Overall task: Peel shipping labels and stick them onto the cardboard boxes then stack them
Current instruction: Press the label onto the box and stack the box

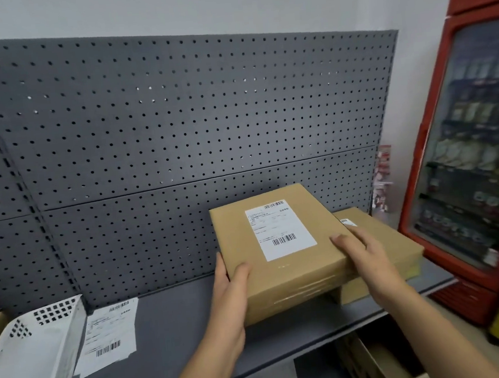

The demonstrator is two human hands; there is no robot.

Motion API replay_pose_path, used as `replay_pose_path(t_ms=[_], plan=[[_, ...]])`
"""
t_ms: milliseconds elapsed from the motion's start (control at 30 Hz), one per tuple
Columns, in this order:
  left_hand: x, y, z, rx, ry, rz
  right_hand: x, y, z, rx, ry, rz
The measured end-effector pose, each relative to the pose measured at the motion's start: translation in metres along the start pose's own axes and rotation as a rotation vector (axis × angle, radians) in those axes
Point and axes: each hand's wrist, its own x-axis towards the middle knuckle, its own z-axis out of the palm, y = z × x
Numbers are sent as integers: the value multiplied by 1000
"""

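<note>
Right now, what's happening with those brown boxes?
A person holds a labelled cardboard box with both hands, the left hand at its near left corner, the right hand on its right edge. It is partly over a second labelled box on the grey shelf. More shipping labels lie to the left, beside a white basket.

hands 2 – left hand, right hand | cardboard boxes on shelf: 2 sure – upper box, lower box; side seams blurred, maybe more | stuck labels 2 – full label, part-hidden label | loose label sheet 1 on top | white basket 1 | red cooler 1 | carton below shelf 1
</note>
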Motion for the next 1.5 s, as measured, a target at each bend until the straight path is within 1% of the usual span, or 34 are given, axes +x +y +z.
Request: replay_pose_path(t_ms=[100,200,433,600,733,867,1100,1267,1333,1433,1500], plan=[[3,-3,37,-20,-35,5,18,2,-31,-52,41,-29],[9,-8,70,-7,-64,-11,36,2,-61,-56,87,-11],[28,-14,140,55,-114,-76,81,9,-121,-93,117,18],[44,-22,175,98,-140,-115,108,17,-150,-95,133,55],[53,-31,189,125,-147,-129,125,27,-164,-69,131,112],[61,-34,195,121,-152,-117,137,36,-170,-46,127,122],[73,-45,198,187,-161,-61,149,47,-174,-19,115,77],[80,-51,199,191,-159,-81,149,55,-179,-8,106,55],[78,-51,200,188,-149,-82,148,56,-179,-71,165,11],[74,-50,199,195,-140,-39,143,54,-179,-297,287,-129],[76,-48,197,217,-134,-17,140,49,-176,-414,331,-191]])
